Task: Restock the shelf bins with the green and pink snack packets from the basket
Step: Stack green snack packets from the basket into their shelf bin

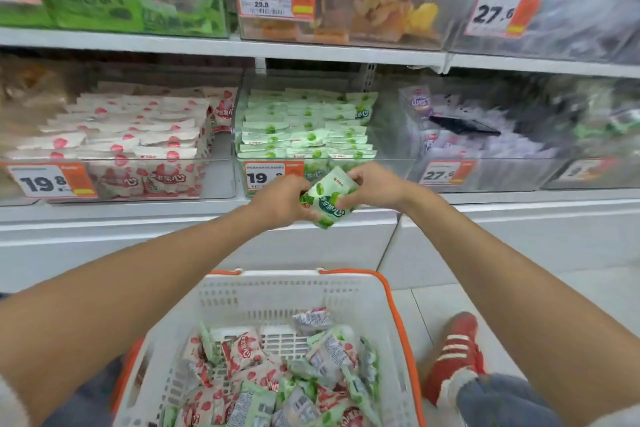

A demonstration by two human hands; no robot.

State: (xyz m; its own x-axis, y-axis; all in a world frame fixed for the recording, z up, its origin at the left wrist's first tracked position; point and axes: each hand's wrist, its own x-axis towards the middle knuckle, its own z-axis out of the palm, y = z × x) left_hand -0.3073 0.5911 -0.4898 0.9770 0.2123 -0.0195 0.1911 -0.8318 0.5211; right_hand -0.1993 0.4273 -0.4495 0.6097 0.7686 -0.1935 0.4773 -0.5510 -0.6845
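**Head view.**

**In hand:** a small bunch of green-and-white glossy film snack packets [329, 199], pillow-shaped with crimped ends. I hold it in front of the lower shelf, just before the front wall of the clear rigid plastic bin of green stock [384, 166]. My left hand [282, 199] and right hand [372, 185] are together, the fingers of both curled round the bunch from either side.

**On the shelf:** that bin carries flat, overlapping rows of green packets [304, 128], stacked close to its rim. Just beside it on the left, the clear plastic bin of pink stock [221, 180] carries rows of white packets with pink strawberry print [138, 128]. A bare gap shows at its right side.

**In the basket:** the white perforated plastic basket with orange rim [270, 291] sits below my arms. It holds a loose, crinkled heap of mixed green and pink packets [277, 378], some with printed backs up. Part of the slotted floor shows through.

**Progress, as I judge it:** well under way. Both bins look largely filled, but the bunch is not yet placed and a fair heap is left to sort by colour.
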